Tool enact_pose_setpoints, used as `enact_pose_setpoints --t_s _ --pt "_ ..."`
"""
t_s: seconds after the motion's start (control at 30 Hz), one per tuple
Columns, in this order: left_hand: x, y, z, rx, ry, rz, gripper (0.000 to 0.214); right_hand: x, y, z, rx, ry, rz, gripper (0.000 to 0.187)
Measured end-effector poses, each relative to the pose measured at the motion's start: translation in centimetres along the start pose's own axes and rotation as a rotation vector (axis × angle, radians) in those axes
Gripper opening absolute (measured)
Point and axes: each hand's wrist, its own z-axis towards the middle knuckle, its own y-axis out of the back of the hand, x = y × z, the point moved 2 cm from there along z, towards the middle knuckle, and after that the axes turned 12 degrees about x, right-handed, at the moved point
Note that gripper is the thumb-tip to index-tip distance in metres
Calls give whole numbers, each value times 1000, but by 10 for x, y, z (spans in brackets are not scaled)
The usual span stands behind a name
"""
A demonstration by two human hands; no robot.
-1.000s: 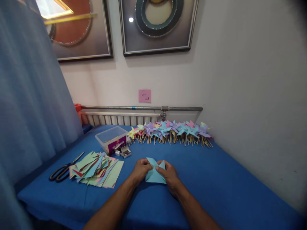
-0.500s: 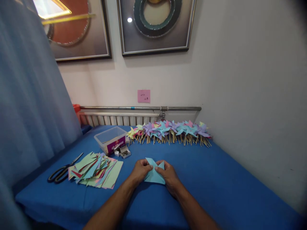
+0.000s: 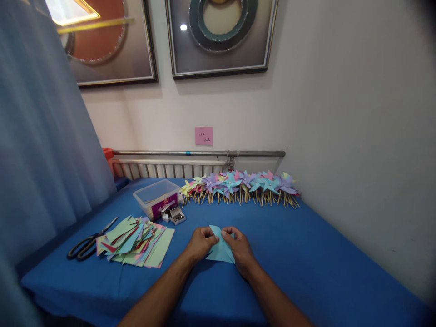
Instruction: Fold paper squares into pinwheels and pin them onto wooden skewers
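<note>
Between my two hands is a light blue sheet of paper (image 3: 221, 252), partly folded, held just above the blue cloth. My left hand (image 3: 200, 243) pinches its left side between thumb and fingers. On the other side my right hand (image 3: 239, 245) has thumb and fingers closed at the paper's upper right edge. The fingers cover part of the paper, so some of its folds and cuts are hidden. To the left lies a loose pile of coloured paper pieces (image 3: 136, 243), and beyond it are small open boxes of metal pins (image 3: 177, 215).
Black-handled scissors (image 3: 86, 245) lie left of the paper pile. A clear plastic tub (image 3: 156, 196) with thin sticks inside stands behind it. Several paper pinwheels on sticks (image 3: 241, 184) lie in a row along the back. A curtain (image 3: 44, 113) hangs at the left.
The right thumb and fingers have shifted up and slightly inward on the paper. Its upper right point, visible before, no longer shows. The left hand stays nearly in place.
</note>
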Motion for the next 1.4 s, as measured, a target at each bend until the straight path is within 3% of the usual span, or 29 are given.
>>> enact_pose_setpoints --t_s 0.27,0.47,0.9,1.1,1.4 --pt "-8 0 -3 -5 -5 -59 33 2 -2 -3 51 9 89 41" --pt "-10 0 -3 -83 -13 -30 33 4 -3 -4 72 26 53 37" --pt "-12 -1 -3 -96 -9 -14 32 1 -2 0 51 7 -56 29" --pt "-8 0 -2 -66 -4 -36 33 0 -1 -1 22 0 -152 30" --pt "1 2 0 75 16 -85 31 10 -3 -3 -12 71 -293 24"
